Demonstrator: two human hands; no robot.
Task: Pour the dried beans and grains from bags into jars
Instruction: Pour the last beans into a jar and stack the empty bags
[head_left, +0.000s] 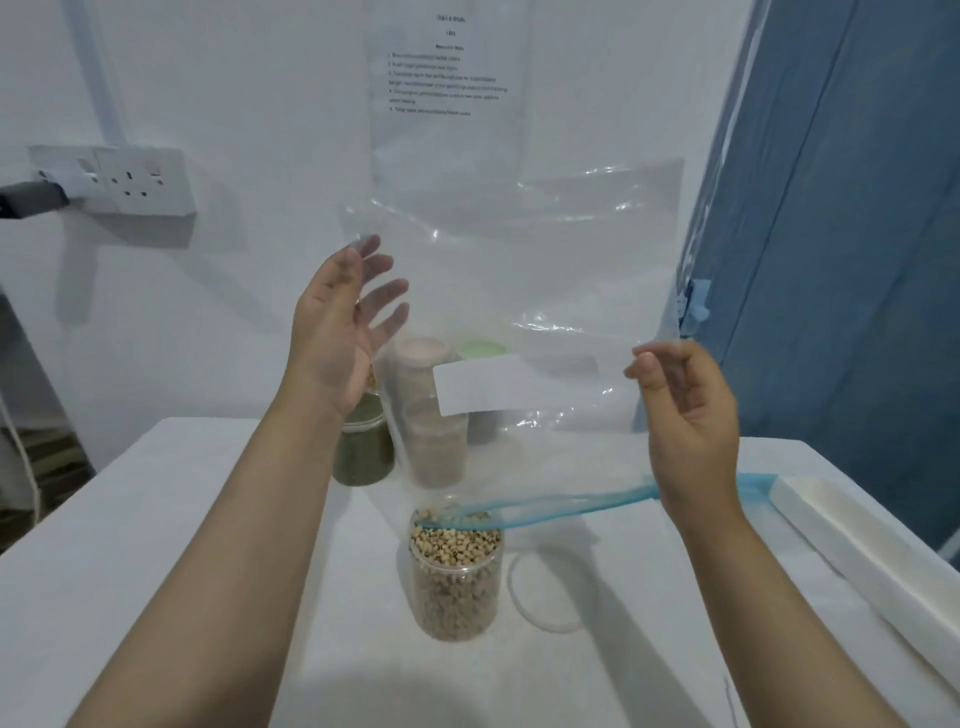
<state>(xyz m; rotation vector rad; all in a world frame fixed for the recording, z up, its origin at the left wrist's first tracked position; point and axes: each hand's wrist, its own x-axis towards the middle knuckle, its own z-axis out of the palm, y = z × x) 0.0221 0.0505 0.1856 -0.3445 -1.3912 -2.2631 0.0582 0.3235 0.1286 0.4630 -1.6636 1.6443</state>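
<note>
A large clear zip bag with a white label and a blue zip strip hangs upside down, and it looks empty. Its blue mouth dips into an open clear jar filled with pale beans on the white table. My left hand is raised beside the bag's left edge, palm facing right, fingers straight behind the plastic. My right hand pinches the bag's right edge near the label, with the blue strip running under its wrist.
Behind the bag stand a jar of green grains, a jar of pinkish grains and a jar with a green lid. A clear lid lies right of the bean jar. A white box lies at the right edge. A wall socket sits at left.
</note>
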